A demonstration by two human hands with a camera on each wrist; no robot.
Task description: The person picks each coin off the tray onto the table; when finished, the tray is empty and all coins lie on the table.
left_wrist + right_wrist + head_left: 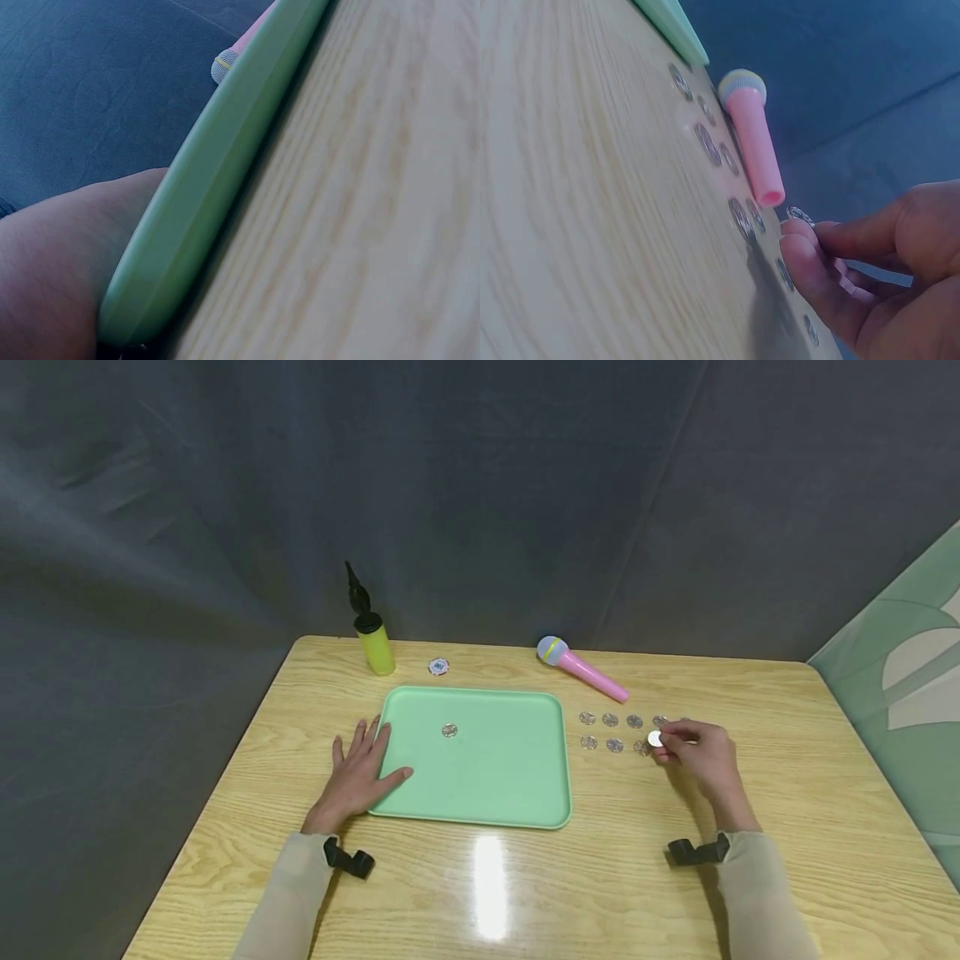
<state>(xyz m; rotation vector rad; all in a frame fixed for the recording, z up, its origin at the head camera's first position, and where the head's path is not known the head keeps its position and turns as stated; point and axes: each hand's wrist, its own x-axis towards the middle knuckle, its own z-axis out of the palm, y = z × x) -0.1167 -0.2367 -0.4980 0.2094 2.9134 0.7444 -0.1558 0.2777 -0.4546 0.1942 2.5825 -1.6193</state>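
Between thumb and fingers, my right hand [701,756] pinches a silver coin [656,739], held just over the table; the right wrist view shows the coin [801,216] tilted at the fingertips. Below and around it lie two rows of similar coins [614,746] on the wood, the far-right ones partly behind the hand. With fingers spread, my left hand [358,781] rests over the left edge of a mint-green tray [487,777], its thumb reaching inside the rim. One coin [449,730] lies in the tray. The left wrist view shows the tray's side wall [202,180] up close.
A pink toy microphone [588,677] lies behind the coin rows. At the back left stands a yellow hand pump [377,647] with a black top, and beside it a round white chip [438,667]. A dark curtain [480,502] hangs behind the wooden table [600,877].
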